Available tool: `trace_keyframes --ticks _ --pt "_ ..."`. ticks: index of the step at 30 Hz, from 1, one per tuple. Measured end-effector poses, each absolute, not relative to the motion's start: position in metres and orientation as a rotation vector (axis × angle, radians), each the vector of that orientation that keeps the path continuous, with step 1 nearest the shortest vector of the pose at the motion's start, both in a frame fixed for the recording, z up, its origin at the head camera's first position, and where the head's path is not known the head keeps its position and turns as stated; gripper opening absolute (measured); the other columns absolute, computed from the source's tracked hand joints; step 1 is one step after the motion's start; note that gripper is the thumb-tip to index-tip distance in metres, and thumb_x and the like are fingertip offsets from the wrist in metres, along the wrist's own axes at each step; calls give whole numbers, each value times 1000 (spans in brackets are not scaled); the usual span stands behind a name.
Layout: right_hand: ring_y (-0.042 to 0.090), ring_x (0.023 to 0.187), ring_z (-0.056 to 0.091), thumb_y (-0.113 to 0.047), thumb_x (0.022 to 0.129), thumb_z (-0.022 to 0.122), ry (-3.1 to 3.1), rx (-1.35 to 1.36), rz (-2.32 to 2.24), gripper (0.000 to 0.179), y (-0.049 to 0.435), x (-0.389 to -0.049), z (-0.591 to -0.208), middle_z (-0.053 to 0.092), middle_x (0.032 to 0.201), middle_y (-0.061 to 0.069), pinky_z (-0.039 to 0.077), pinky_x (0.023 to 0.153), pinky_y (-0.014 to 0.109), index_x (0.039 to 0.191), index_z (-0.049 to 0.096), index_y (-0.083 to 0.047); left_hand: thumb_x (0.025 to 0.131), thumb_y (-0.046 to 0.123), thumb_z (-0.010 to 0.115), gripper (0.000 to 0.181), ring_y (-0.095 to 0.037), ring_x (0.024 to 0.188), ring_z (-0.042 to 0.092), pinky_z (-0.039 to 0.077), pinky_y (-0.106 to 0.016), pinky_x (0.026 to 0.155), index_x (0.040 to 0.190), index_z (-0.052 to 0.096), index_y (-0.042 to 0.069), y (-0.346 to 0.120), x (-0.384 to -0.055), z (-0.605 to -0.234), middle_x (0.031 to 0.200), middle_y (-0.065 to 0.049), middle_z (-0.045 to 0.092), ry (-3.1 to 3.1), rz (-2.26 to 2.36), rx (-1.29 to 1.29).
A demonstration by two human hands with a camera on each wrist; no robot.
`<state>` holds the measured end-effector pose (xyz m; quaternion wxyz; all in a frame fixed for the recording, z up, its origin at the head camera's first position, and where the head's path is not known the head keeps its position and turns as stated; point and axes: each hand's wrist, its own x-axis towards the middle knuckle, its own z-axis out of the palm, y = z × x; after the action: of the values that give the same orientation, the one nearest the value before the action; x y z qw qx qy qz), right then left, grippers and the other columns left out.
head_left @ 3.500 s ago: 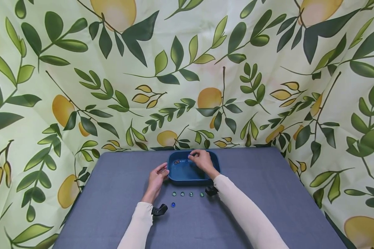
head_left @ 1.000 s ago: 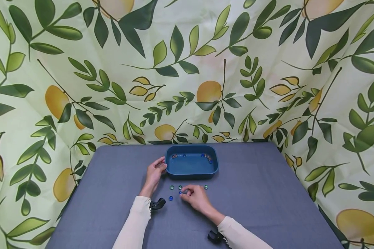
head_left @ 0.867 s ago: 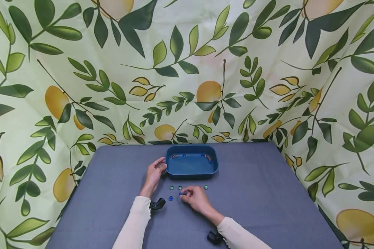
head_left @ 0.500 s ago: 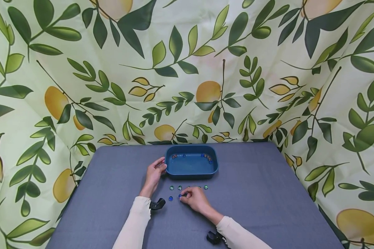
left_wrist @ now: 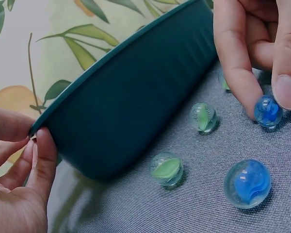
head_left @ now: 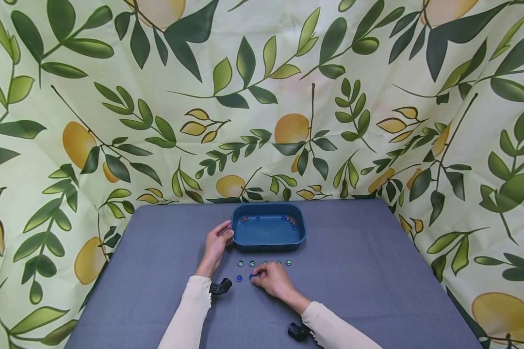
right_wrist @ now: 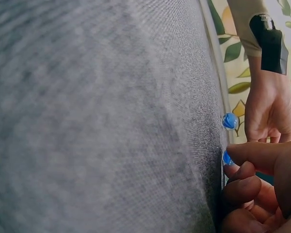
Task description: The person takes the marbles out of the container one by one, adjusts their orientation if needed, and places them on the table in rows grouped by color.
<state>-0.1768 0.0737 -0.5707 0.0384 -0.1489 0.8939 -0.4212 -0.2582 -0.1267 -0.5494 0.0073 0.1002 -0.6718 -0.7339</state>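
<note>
My left hand point(head_left: 216, 245) pinches the left rim of a dark blue plastic bin point(head_left: 268, 237) between thumb and fingers. In the left wrist view the thumb lies outside the bin's wall. The right hand point(head_left: 272, 280) pinches a blue glass marble point(left_wrist: 268, 111) between thumb and forefinger, low over the cloth in front of the bin. To its left lies another blue marble point(head_left: 239, 278). Behind them runs a row of several green-swirled marbles point(head_left: 240, 263), partly covered by the right hand. The right wrist view shows the held marble mostly hidden behind the thumb.
Inside the bin, orange-brown marbles point(head_left: 244, 219) and blue marbles point(head_left: 284, 218) lie along the back and right side. A grey cloth point(head_left: 170, 228) covers the table. Patterned fabric point(head_left: 244, 121) hangs behind and at both sides.
My right hand has come from over the bin down to the cloth with a blue marble, then edged slightly toward the front. The left hand has stayed at the bin's rim.
</note>
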Motion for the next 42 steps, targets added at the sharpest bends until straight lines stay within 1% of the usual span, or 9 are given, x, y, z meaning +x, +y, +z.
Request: trace_keyframes --ticks 6,12,18,23,27,33,37,39,42 --pt "-1 49 44 -18 79 79 2729 -455 -1298 7 73 -177 -571 55 58 -12 36 47 19 84 75 -15 93 3 62 43 -4 93 62 54 -24 77 135 57 4 -127 -259 -551 132 -19 58 -2091 -2299 308" --pt "1 51 45 -19 81 78 2676 -404 -1388 9 79 -176 -564 54 60 -11 37 48 19 88 75 -14 93 3 63 43 -7 95 62 54 -24 77 135 58 3 -128 -260 -552 131 -20 58 -2101 -2295 308" --pt "2 52 45 -22 86 75 2672 -387 -1446 13 93 -182 -537 55 63 -9 38 49 20 94 75 -12 93 4 63 43 -7 96 61 53 -23 77 135 58 4 -128 -260 -550 131 -19 59 -2102 -2292 317" --pt "4 51 43 -22 87 74 2712 -422 -1477 14 103 -189 -508 55 64 -6 37 49 21 95 74 -11 93 3 62 43 -6 95 61 53 -23 76 135 57 3 -127 -259 -549 132 -20 59 -2107 -2288 310" --pt "7 51 44 -23 87 74 2751 -430 -1482 17 109 -198 -490 57 64 -5 38 51 23 98 75 -10 93 3 62 43 -5 92 61 53 -21 74 135 57 3 -127 -259 -550 131 -20 59 -2110 -2280 312" --pt "11 52 48 -23 88 74 2798 -410 -1474 15 114 -219 -473 58 63 -6 41 55 25 100 74 -15 92 1 61 42 -6 89 59 52 -20 71 134 58 2 -126 -260 -550 124 -17 58 -2102 -2277 307" --pt "13 53 47 -24 88 74 2778 -401 -1505 19 114 -237 -471 59 64 -3 40 56 26 104 74 -15 92 0 61 42 -5 88 59 52 -19 70 134 58 1 -127 -261 -550 123 -17 58 -2090 -2283 307" --pt "14 53 47 -25 88 74 2758 -391 -1524 21 113 -246 -473 62 66 3 39 56 27 107 73 -16 92 0 60 43 -5 89 60 51 -18 70 135 57 0 -127 -260 -550 125 -19 58 -2089 -2287 307" --pt "15 53 47 -25 88 74 2745 -365 -1534 24 110 -258 -477 62 67 4 39 55 28 110 72 -18 92 0 60 43 -5 91 60 51 -18 70 135 56 1 -126 -260 -549 128 -20 58 -2094 -2283 312"
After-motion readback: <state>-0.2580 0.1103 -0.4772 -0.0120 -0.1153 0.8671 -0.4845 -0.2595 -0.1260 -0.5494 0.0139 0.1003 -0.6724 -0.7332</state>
